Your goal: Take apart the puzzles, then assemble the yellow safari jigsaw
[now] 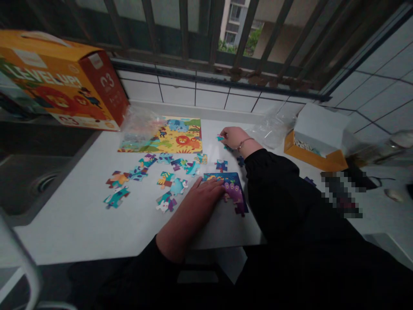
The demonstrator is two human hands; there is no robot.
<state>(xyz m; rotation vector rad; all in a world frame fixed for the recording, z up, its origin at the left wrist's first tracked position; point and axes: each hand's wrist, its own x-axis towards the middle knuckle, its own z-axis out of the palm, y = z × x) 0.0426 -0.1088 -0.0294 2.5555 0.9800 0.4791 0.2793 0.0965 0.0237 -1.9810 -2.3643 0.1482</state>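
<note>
My left hand lies flat, fingers stretched out, on the white counter, its fingertips resting on the left edge of a partly joined blue and purple puzzle section. My right hand reaches farther back and pinches a small blue puzzle piece just above the counter. Several loose coloured puzzle pieces lie scattered to the left of the joined section. A finished picture with a lion and an elephant lies behind them.
An orange puzzle box stands at the back left beside a sink. A clear plastic bag overlaps the finished picture; another bag lies by an open orange and white box. Barred window behind.
</note>
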